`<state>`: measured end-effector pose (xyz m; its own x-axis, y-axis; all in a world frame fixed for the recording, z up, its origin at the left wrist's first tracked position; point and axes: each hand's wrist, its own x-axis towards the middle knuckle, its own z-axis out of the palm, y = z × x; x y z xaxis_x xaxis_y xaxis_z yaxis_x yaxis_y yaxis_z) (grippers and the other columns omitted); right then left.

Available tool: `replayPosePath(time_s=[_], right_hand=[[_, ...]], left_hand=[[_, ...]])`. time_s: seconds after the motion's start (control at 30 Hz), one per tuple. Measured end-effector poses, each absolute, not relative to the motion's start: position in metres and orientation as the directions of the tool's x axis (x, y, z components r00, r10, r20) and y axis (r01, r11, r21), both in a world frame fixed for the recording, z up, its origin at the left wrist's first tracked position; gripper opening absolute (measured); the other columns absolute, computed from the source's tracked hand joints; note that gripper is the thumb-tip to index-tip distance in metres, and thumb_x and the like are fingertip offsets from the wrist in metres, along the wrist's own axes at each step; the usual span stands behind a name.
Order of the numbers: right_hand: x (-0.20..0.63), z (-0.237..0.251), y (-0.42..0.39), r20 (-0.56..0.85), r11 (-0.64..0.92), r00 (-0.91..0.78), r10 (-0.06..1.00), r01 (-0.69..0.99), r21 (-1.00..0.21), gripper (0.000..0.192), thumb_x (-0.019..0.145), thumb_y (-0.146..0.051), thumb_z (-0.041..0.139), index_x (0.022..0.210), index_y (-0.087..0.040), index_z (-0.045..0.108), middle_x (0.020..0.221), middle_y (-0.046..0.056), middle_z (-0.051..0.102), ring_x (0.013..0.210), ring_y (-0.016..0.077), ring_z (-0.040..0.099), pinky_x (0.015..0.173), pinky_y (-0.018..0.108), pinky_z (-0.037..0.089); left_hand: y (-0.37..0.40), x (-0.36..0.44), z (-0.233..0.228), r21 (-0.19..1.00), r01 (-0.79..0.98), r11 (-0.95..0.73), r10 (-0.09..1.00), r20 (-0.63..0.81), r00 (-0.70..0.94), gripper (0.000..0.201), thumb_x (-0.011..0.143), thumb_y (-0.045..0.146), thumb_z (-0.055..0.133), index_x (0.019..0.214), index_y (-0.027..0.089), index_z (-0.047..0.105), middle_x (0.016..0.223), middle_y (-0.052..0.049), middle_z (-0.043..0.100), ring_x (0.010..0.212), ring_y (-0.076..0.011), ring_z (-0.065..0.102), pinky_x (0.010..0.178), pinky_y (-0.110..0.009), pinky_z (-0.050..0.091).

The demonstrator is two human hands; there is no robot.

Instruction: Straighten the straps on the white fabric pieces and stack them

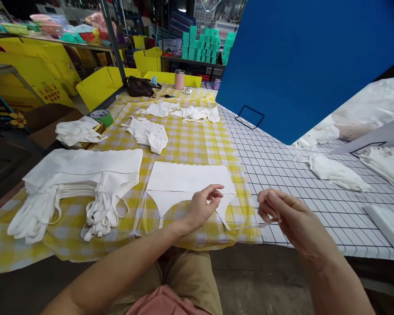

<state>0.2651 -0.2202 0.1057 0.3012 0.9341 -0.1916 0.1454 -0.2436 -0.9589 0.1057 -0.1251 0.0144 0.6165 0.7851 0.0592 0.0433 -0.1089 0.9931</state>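
Note:
A flat white garment (187,177) lies on the yellow checked tablecloth (190,144) just in front of me, inside what looks like a clear plastic bag (246,218). My left hand (202,208) rests on the garment's lower edge, thumb and fingers curled but apart. My right hand (290,221) hovers over the table's near edge to the right of the garment, with its fingertips pinched on the bag's right-hand edge.
A stack of folded white garments (82,168) with dangling straps lies at the left. Loose white garments (149,133) sit further back. To the right, white pieces (336,170) lie on a grid-patterned cloth (282,157). A brown bag (139,86) and a pink tumbler (179,79) stand at the far end.

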Motion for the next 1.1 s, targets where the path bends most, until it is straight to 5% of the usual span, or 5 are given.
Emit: replayPosePath(time_s=[0.3,0.5,0.67,0.9,1.1], right_hand=[[0.246,0.079,-0.202,-0.424,-0.435,0.095,0.901,0.185,-0.882,0.052,0.072,-0.067,0.051,0.060,-0.017,0.049,0.048,-0.010,0.017,0.044,0.0044,0.013,0.042,0.021,0.012],[0.238,0.068,-0.198,-0.420,-0.445,0.148,0.895,0.301,-0.843,0.057,0.069,-0.072,0.046,0.057,-0.017,0.049,0.047,-0.008,0.022,0.045,0.0057,0.017,0.043,0.022,0.014],[0.232,0.066,-0.199,-0.412,-0.438,0.149,0.899,0.303,-0.846,0.060,0.076,-0.072,0.033,0.059,-0.017,0.049,0.052,-0.006,0.022,0.048,0.0074,0.018,0.044,0.023,0.015],[0.225,0.062,-0.198,-0.309,-0.360,0.187,0.933,0.429,-0.828,0.031,0.076,-0.052,0.047,0.080,-0.021,0.044,0.053,-0.008,0.029,0.050,0.0098,0.026,0.047,0.022,0.023],[0.231,0.048,-0.194,-0.217,-0.320,0.253,0.943,0.504,-0.802,0.034,0.075,-0.053,0.049,0.068,-0.020,0.044,0.048,-0.007,0.033,0.046,0.0084,0.023,0.044,0.022,0.018]], left_hand=[[-0.127,0.099,0.033,0.996,-0.073,-0.053,0.666,0.090,0.740,0.021,0.075,0.031,0.063,0.086,0.013,0.066,0.082,-0.005,0.067,0.081,-0.0153,0.061,0.076,-0.026,0.046],[-0.127,0.100,0.032,0.993,-0.115,0.008,0.658,0.082,0.748,0.017,0.076,0.029,0.061,0.074,0.013,0.066,0.072,-0.003,0.067,0.074,-0.0141,0.061,0.074,-0.025,0.047],[-0.121,0.098,0.030,0.984,0.008,0.181,0.629,-0.122,0.768,0.016,0.073,0.026,0.060,0.068,0.011,0.064,0.057,-0.002,0.062,0.058,-0.0120,0.058,0.065,-0.025,0.046],[-0.112,0.092,0.019,0.851,0.015,0.526,0.496,-0.321,0.807,0.032,0.062,0.041,0.069,0.069,0.011,0.062,0.049,0.003,0.054,0.047,-0.0091,0.053,0.062,-0.026,0.043],[-0.114,0.090,0.019,0.890,0.016,0.455,0.441,-0.240,0.865,0.039,0.066,0.050,0.065,0.065,0.012,0.059,0.056,0.000,0.059,0.055,-0.0097,0.054,0.065,-0.026,0.041]])
